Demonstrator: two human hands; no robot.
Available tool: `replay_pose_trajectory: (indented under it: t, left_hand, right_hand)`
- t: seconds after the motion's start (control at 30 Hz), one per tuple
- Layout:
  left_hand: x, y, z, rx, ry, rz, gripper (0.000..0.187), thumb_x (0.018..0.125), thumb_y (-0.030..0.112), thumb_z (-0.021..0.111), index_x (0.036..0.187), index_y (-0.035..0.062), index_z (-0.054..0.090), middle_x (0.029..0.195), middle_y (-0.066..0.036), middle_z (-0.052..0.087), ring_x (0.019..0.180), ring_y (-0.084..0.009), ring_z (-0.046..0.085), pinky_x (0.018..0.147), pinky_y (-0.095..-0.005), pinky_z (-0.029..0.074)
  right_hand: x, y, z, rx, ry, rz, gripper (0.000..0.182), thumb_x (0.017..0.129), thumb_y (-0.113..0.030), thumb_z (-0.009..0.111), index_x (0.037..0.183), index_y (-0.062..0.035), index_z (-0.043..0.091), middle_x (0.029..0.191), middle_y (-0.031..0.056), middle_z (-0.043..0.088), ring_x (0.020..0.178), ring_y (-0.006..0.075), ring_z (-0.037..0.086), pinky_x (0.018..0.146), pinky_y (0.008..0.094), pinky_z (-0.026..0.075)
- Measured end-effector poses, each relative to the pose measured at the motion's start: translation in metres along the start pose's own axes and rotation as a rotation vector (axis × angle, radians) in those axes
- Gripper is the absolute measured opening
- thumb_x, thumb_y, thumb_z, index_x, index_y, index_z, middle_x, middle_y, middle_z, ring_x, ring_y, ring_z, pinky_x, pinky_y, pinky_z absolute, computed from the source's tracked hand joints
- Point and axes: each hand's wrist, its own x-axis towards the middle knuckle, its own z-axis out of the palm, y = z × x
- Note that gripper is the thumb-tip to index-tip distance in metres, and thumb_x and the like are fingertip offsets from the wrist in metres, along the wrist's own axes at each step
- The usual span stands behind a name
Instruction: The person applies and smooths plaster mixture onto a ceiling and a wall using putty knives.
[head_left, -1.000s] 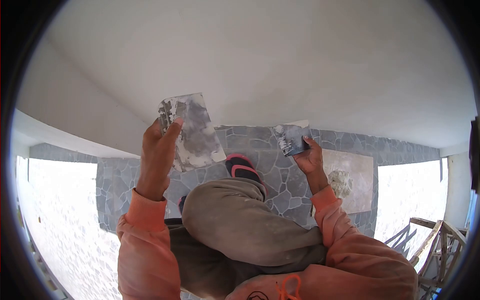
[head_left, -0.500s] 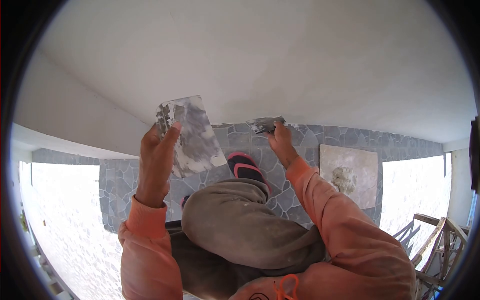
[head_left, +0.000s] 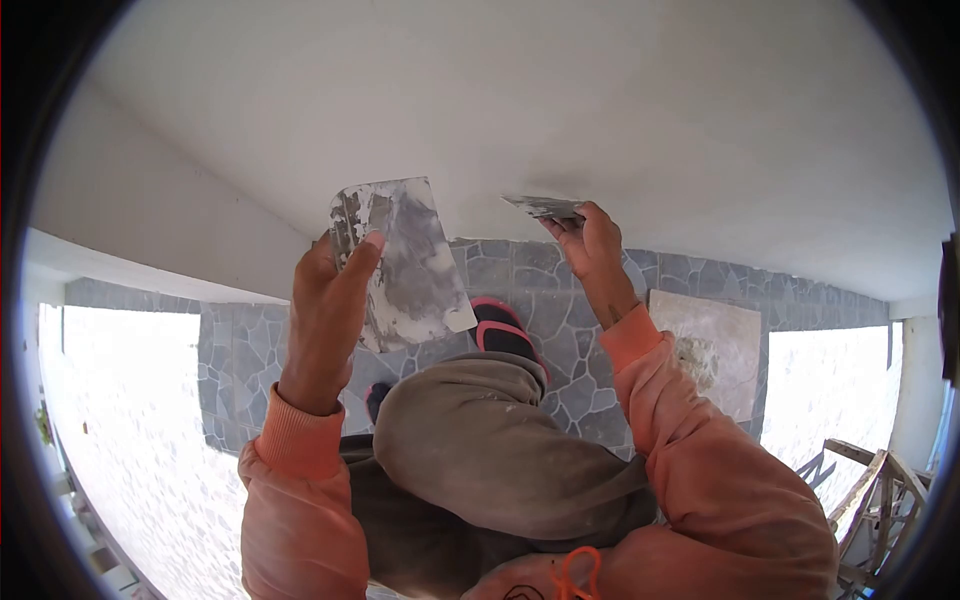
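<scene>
Well to the left of your left hand, bright light falls on the ground (head_left: 130,400). Nearer, a low ledge (head_left: 190,205) runs in toward that hand. Your left hand (head_left: 335,290) grips a wide metal blade (head_left: 412,260) along its left edge, thumb laid over the face; the face is tilted up toward you and smeared with white and grey paste. Below and right of that blade, a black shoe with pink trim (head_left: 505,335) rests on the grey stone-patterned floor (head_left: 575,365), between your hands. Your right hand (head_left: 597,245) has its fingers closed on a smaller blade (head_left: 545,207), which points left, almost edge-on to you. It lies close to the pale wall (head_left: 620,110); you cannot tell whether they touch. Right of and below your right hand, a square slab (head_left: 735,350) bears a lump of paste (head_left: 698,362), beside your sleeve (head_left: 640,350). Farther right stands a wooden frame (head_left: 882,500).
</scene>
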Motion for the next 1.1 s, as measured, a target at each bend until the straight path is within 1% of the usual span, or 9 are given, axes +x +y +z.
replay_pose_trajectory:
  t: [0.13,0.3,0.43,0.63,0.7,0.77,0.87,1.03,1.1]
  left_hand:
    - [-0.003,0.007,0.005,-0.01,0.043,0.003,0.021,0.095,0.022,0.058,0.093,0.0018,0.062,0.067,0.009,0.038,0.06,-0.0029,0.029,0.052,-0.0242,0.026]
    - [-0.002,0.007,0.004,0.016,0.057,-0.007,0.021,0.094,0.022,0.059,0.093,0.0015,0.062,0.067,0.009,0.038,0.06,-0.0028,0.03,0.052,-0.0239,0.027]
    - [-0.001,0.005,0.003,0.027,0.07,-0.016,0.021,0.094,0.023,0.059,0.094,0.0015,0.062,0.067,0.008,0.039,0.061,-0.0033,0.031,0.053,-0.0241,0.028]
    - [-0.001,0.003,0.002,0.0,0.054,0.021,0.022,0.094,0.023,0.059,0.095,0.0015,0.063,0.068,0.008,0.04,0.062,-0.0038,0.032,0.054,-0.0242,0.029]
    - [-0.001,0.003,0.002,-0.016,0.043,0.027,0.022,0.094,0.023,0.059,0.095,0.0016,0.063,0.068,0.008,0.04,0.063,-0.0036,0.032,0.054,-0.0239,0.029]
    - [-0.001,0.005,0.0,-0.007,0.016,0.009,0.021,0.094,0.023,0.059,0.095,0.0018,0.063,0.069,0.008,0.04,0.063,-0.0033,0.032,0.055,-0.0235,0.029]
    - [-0.002,0.007,0.001,0.005,0.017,0.001,0.021,0.095,0.022,0.059,0.095,0.0015,0.063,0.069,0.009,0.041,0.063,-0.0028,0.032,0.055,-0.0227,0.028]
    - [0.0,0.003,0.0,0.005,0.03,-0.019,0.022,0.095,0.022,0.059,0.097,0.0006,0.062,0.07,0.008,0.042,0.063,-0.0027,0.033,0.055,-0.0228,0.029]
    - [0.001,0.002,0.002,-0.015,0.042,-0.009,0.023,0.095,0.022,0.058,0.098,0.0002,0.062,0.071,0.008,0.043,0.063,-0.0029,0.034,0.055,-0.023,0.031]
  right_hand:
    - [-0.015,0.026,-0.039,0.029,0.108,0.052,0.035,0.089,-0.006,0.047,0.121,0.0096,0.045,0.119,0.0231,0.052,0.11,0.0391,0.056,0.095,0.06,0.049]
    - [0.049,0.079,-0.109,0.021,0.152,0.043,0.036,0.09,-0.007,0.048,0.123,0.0067,0.045,0.122,0.0213,0.052,0.11,0.0376,0.056,0.091,0.0596,0.052]
    - [0.065,0.063,-0.08,0.087,0.233,-0.037,0.03,0.091,-0.006,0.045,0.117,0.0093,0.049,0.121,0.0253,0.052,0.114,0.0372,0.054,0.098,0.0584,0.047]
    - [0.052,0.039,-0.035,-0.004,0.229,-0.034,0.025,0.092,-0.005,0.047,0.112,0.0097,0.05,0.112,0.0231,0.055,0.104,0.0343,0.059,0.094,0.0545,0.052]
    - [0.05,0.034,-0.022,-0.266,0.077,-0.185,0.026,0.091,-0.004,0.047,0.111,0.0114,0.049,0.11,0.0236,0.054,0.103,0.036,0.059,0.092,0.0539,0.054]
    - [0.045,0.024,-0.01,-0.289,0.058,-0.196,0.027,0.091,-0.004,0.048,0.112,0.0132,0.048,0.111,0.0249,0.053,0.103,0.038,0.059,0.091,0.0539,0.055]
    - [0.005,-0.013,0.049,-0.07,0.132,-0.075,0.031,0.09,-0.002,0.048,0.115,0.0158,0.044,0.115,0.0281,0.05,0.105,0.0411,0.058,0.092,0.0553,0.055]
    - [-0.03,-0.037,0.038,0.006,-0.027,-0.121,0.036,0.089,-0.002,0.046,0.119,0.0159,0.04,0.122,0.0292,0.046,0.116,0.0435,0.052,0.1,0.0598,0.048]
    - [-0.031,-0.037,0.005,-0.017,-0.021,-0.114,0.036,0.087,-0.002,0.046,0.119,0.0146,0.041,0.121,0.0264,0.047,0.114,0.0418,0.053,0.096,0.0614,0.05]
